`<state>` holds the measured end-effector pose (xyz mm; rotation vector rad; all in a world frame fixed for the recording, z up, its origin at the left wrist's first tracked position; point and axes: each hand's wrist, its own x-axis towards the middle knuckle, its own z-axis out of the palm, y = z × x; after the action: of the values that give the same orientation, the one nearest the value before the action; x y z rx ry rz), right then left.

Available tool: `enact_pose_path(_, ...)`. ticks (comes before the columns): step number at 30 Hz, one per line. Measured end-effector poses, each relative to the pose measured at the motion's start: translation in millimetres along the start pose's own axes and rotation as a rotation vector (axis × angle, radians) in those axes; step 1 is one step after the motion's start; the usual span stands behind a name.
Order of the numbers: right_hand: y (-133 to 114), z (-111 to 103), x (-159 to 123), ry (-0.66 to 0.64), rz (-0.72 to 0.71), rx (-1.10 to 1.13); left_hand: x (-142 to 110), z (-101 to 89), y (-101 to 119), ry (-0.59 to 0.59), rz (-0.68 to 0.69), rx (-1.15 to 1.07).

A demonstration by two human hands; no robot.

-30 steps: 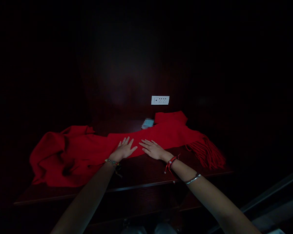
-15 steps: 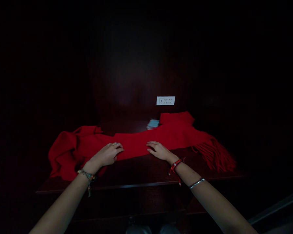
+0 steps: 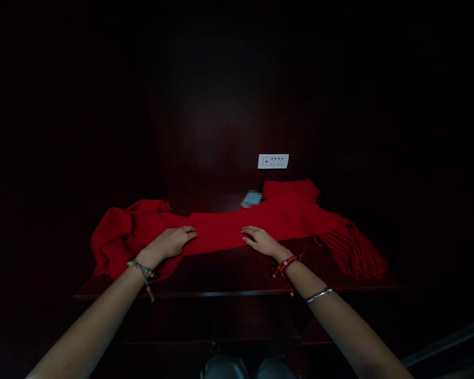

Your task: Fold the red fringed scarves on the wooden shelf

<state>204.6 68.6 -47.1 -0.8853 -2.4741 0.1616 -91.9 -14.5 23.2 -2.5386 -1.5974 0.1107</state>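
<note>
A long red scarf [image 3: 221,229] lies stretched across a dark wooden shelf. Its left end is bunched in loose folds; the right end has a fringe that hangs toward the front edge, with a folded part behind it. My left hand [image 3: 171,242] rests on the scarf left of the middle, fingers stretched out and lying on the cloth. My right hand [image 3: 260,241] touches the scarf right of the middle, its fingers extended and slightly apart. Between the two hands the cloth is mostly smooth.
The dark shelf [image 3: 229,273] has a front edge just below the scarf. A blurred pale blue item [image 3: 253,198] lies behind the scarf. On the back wall sits a white socket plate [image 3: 273,161]. Below the shelf are a lower board [image 3: 221,321] and my knees [image 3: 225,367].
The view has shifted slightly, so the scarf and socket appear a little further right. My left hand has shifted slightly on the scarf; both hands stay on the cloth.
</note>
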Motion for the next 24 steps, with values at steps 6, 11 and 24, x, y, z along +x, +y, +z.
enact_pose_path(6, 0.8, 0.5, 0.2, 0.008, -0.006, 0.012, -4.3, 2.4, -5.1, -0.021, 0.001, 0.090)
enact_pose_path(11, 2.1, 0.8, -0.2, 0.013, 0.001, 0.014, -7.7, -13.7, -2.4, 0.115, -0.060, 0.125)
enact_pose_path(24, 10.5, 0.1, -3.1, 0.020, 0.009, -0.002, -43.2, 21.8, 23.6, 0.049, -0.137, 0.063)
